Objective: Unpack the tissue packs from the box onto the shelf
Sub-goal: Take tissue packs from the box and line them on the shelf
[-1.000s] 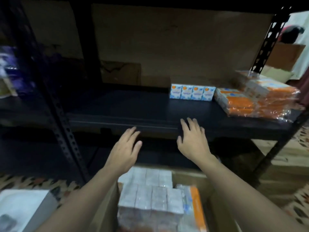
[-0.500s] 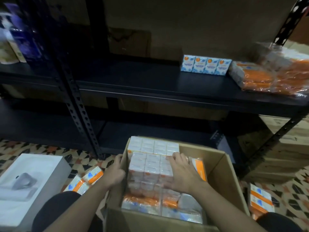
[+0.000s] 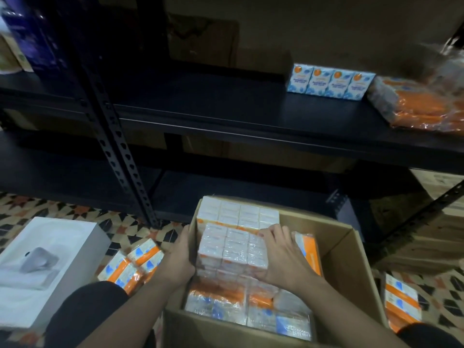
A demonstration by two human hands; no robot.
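Note:
An open cardboard box [image 3: 351, 252] sits on the floor below me, packed with plastic-wrapped tissue packs. My left hand [image 3: 179, 259] grips the left side of the top white bundle of tissue packs [image 3: 233, 247], its fingers hidden between bundle and box wall. My right hand [image 3: 281, 254] curls over the bundle's right side. A second white bundle [image 3: 238, 212] stands behind it. On the black shelf [image 3: 226, 104] stand a row of blue-white tissue packs [image 3: 330, 82] and orange wrapped bundles [image 3: 421, 106].
A perforated black shelf post [image 3: 118, 146] rises left of the box. A white carton [image 3: 42, 267] lies on the patterned floor at left, with loose orange packs [image 3: 133, 264] beside it. More orange packs [image 3: 401, 307] lie at the right. Dark bottles [image 3: 30, 36] fill the upper left shelf.
My view dropped from the shelf to the box. Both hands came down from near the shelf edge and took hold of the top white bundle in the box.

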